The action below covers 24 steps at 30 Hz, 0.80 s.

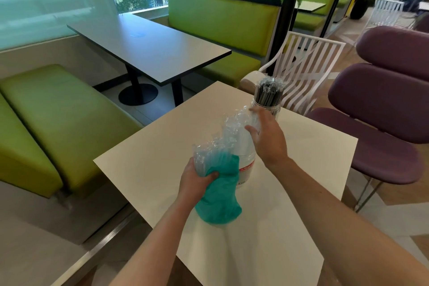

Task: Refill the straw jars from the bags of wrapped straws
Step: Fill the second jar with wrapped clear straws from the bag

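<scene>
Left fingers (210, 175) clamp teal bag (218, 202); right fingers (251, 129) spread loose on clear straws (234, 127) in near jar (245, 169). Filling underway; next, draw more straws.

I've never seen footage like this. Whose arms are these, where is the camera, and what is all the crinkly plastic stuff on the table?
No machine here: these are a person's own bare arms, filmed by one wide-angle camera worn on the head, looking forward and down. The left hand grips a teal bag with a bundle of clear wrapped straws sticking out of its top. The right hand, fingers fairly straight, touches more clear-wrapped straws standing in a jar with a red label. Farther back, another jar holds dark straws. Both jars stand on the pale square table. Around it are green benches, a dark table and purple chairs.
</scene>
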Available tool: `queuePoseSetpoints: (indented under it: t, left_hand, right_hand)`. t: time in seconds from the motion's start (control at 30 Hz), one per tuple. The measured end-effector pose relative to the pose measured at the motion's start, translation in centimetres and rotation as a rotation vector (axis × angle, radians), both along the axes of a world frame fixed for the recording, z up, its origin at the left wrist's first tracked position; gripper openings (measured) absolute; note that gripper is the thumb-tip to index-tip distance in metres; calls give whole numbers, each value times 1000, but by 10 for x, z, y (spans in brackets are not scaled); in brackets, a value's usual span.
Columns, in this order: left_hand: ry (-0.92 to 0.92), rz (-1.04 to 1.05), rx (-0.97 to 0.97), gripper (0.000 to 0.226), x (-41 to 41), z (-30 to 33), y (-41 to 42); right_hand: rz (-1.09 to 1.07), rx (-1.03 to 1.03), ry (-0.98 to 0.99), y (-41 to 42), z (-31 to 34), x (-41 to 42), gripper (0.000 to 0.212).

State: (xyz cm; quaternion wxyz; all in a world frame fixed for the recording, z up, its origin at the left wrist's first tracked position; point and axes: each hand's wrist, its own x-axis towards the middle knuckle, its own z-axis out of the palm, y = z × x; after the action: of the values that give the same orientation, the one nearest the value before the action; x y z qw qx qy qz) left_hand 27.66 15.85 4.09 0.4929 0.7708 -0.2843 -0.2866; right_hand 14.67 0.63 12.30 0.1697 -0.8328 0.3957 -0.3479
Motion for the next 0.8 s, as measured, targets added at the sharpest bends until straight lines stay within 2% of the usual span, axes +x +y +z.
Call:
queuePoseSetpoints:
  t: [0.07, 0.1, 0.23, 0.37, 0.47, 0.63, 0.73, 0.8]
  left_hand:
    - [-2, -2, -1, 70, 0, 0, 1]
    - [-1, -2, -2, 70, -1, 0, 1]
    - [11, 1, -11, 70, -2, 3, 1]
    - [2, -5, -13, 69, -2, 4, 2]
    - [5, -5, -17, 67, -2, 4, 3]
    - [16, 15, -24, 65, -2, 3, 3]
    - [12, 23, -33, 61, -2, 1, 3]
    - [25, 36, -43, 60, -2, -1, 4]
  right_hand:
    - [-36, -145, 166, -4, -10, 1, 33]
    - [-26, -158, 226, -6, -17, 1, 35]
    - [69, -57, 469, -10, -43, -1, 51]
    - [38, -59, 561, -12, -40, 1, 57]
    - [-49, -130, 452, -6, -31, 0, 56]
    - [-182, -132, 77, 20, -34, -1, 41]
    - [-167, -52, -57, 40, -43, -3, 22]
    - [-71, 98, -129, 51, -51, -3, 15]
